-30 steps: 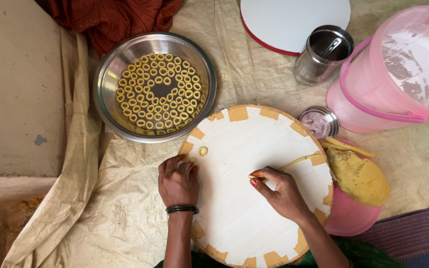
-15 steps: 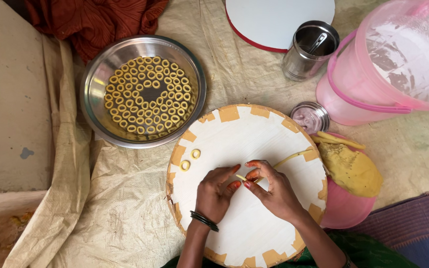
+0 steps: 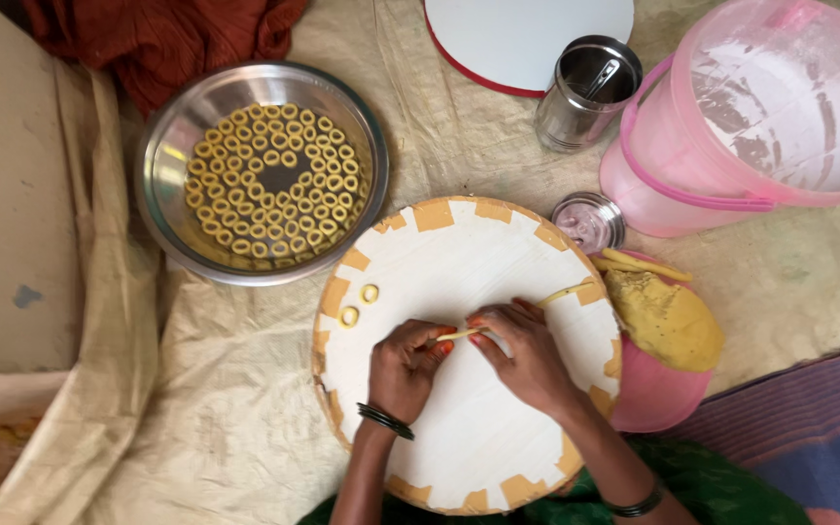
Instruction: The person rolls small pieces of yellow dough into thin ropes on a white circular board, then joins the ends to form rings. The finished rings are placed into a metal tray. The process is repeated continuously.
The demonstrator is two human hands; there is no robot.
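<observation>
Both hands, left hand (image 3: 405,365) and right hand (image 3: 522,350), pinch shut on a thin dough rope (image 3: 512,316) over the round board (image 3: 459,428), beside 2 dough rings (image 3: 359,304).

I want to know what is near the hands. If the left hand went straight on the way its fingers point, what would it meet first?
The left hand points up and right, so it would probably first meet the dough strip and the right hand fingers holding it, on the round board.
</observation>
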